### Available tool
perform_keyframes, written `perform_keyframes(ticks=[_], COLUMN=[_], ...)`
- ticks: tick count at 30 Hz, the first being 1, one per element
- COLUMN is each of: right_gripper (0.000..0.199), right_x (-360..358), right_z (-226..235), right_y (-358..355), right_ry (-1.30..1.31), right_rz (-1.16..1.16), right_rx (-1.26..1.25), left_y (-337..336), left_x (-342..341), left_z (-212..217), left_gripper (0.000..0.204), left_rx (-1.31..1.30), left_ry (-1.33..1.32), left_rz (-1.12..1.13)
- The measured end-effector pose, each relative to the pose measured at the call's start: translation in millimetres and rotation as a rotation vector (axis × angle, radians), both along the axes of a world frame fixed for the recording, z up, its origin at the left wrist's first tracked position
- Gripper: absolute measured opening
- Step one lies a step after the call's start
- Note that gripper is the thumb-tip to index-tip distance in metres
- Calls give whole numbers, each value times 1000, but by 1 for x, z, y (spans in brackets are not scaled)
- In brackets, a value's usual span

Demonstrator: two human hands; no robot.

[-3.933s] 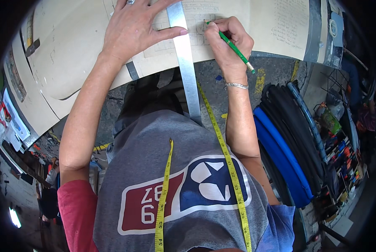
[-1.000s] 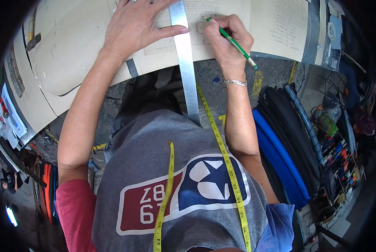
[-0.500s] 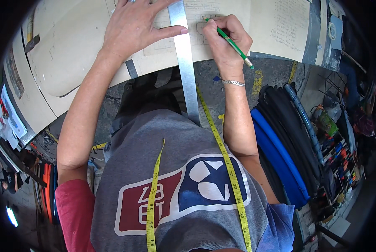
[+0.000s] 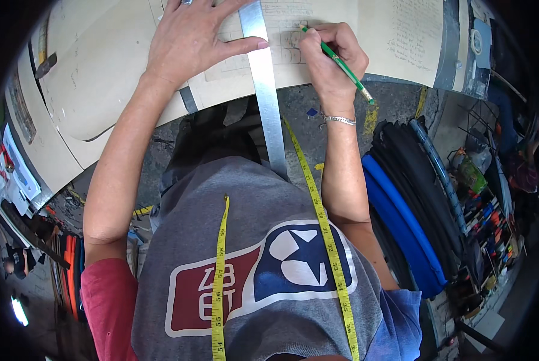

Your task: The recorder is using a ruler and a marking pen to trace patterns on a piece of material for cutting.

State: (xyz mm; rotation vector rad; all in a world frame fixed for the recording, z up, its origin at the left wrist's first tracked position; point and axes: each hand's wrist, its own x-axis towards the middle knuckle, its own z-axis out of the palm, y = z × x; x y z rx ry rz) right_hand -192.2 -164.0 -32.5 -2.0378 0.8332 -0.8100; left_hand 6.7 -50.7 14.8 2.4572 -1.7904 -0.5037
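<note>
While my right hand pinches a green pencil, tip on the paper, my left hand lies flat, fingers spread, pressing the metal ruler just beside it; a yellow tape measure hangs below.

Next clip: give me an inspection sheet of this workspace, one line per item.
Surface: pale table covered with cream paper sheets.
Job's things: long metal ruler lying across the paper, running off the table edge; green pencil with its tip on the paper.
Clutter: dark clip-like object at the table's left; rest too small to tell.
Hands: left hand pressed flat on the paper, thumb against the ruler; right hand gripping the pencil.
Cables: nothing seen; a yellow tape measure hangs round the person's neck.
Surroundings: blue and black rolls on the right, grey floor below.
</note>
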Motion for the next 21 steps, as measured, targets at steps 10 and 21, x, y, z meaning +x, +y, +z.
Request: perform_keyframes(ticks=[10,21], right_gripper=[14,15], right_x=[0,0], right_z=[0,-2], right_y=[2,3], right_ry=[83,81], right_rz=[-15,-14], right_rx=[-18,-53], left_y=[-1,4], left_x=[0,1], left_z=[3,-11], left_gripper=[86,84], left_rx=[24,-119], left_ry=[-5,-92], left_rz=[4,-36])
